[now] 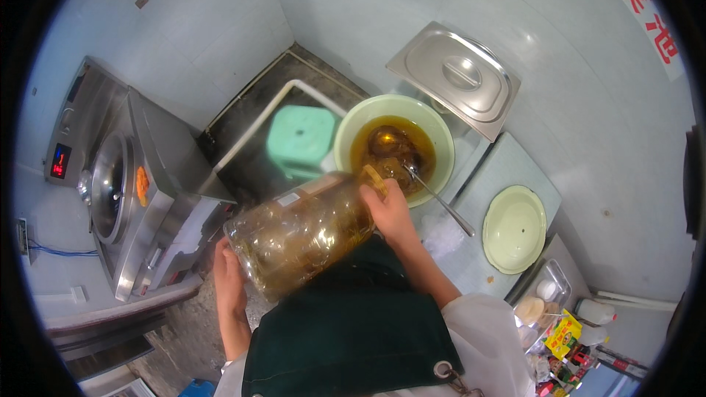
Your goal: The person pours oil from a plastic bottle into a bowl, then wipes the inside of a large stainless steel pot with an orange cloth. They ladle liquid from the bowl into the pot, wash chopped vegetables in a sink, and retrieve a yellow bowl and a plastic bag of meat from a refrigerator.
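Observation:
A large clear plastic oil jug [301, 235] lies tilted across my front, its mouth end toward a pale green basin [447, 129]. My right hand [388, 209] is closed round the yellow handle near the jug's mouth. With my left hand [229, 273] I support the jug's bottom end, fingers pressed against it. Amber-brown liquid [401, 121] fills part of the basin, with darker brown matter in it. A long-handled metal spoon [450, 209] leans out over the basin's rim. The jug's mouth itself is hard to make out.
A mint-green stool [300, 138] stands left of the basin. To the right are a lidded steel pan [460, 73] and an empty pale green dish [515, 229]. A steel cooker [114, 184] with a red display stands at left. Several packages and bottles [566, 338] crowd the lower right.

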`<state>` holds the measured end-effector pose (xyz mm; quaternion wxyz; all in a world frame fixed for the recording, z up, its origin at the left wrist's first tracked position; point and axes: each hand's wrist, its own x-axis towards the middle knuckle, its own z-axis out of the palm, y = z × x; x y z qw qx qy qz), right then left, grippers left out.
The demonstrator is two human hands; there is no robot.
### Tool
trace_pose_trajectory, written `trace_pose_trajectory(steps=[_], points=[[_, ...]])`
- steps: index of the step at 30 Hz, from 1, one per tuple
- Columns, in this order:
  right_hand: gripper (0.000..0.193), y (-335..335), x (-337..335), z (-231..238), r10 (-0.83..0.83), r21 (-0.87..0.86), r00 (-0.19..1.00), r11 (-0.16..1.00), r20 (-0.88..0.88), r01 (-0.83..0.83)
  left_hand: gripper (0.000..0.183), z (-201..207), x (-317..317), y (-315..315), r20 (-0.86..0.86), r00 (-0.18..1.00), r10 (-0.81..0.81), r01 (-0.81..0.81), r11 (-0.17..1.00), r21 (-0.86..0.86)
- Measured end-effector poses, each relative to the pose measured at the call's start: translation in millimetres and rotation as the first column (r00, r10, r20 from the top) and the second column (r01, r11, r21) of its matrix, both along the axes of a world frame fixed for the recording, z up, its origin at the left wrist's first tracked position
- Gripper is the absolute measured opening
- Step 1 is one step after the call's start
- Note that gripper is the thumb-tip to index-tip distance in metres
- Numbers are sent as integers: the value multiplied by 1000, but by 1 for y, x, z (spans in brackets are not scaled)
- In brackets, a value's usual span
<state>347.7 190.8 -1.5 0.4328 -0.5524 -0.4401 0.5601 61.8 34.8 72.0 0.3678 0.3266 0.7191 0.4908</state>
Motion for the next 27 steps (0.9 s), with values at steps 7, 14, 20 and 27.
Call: trace_pose_trajectory(steps=[7,14,20,27], points=[[22,2,-4,15,-15,4,982,1000,-187,16,62,-14,-6,-13,212,974,76,-55,993,-103],[28,6,-2,28,-42,-91,980,996,-196,25,74,-27,-17,-13,235,959,157,-118,978,-170],[26,12,-3,33,-76,-70,959,996,-272,59,81,-28,-25,-7,591,804,-57,44,998,37],[26,9,-6,42,-100,-162,935,986,-339,47,64,-55,-16,-1,828,558,49,-232,967,100]])
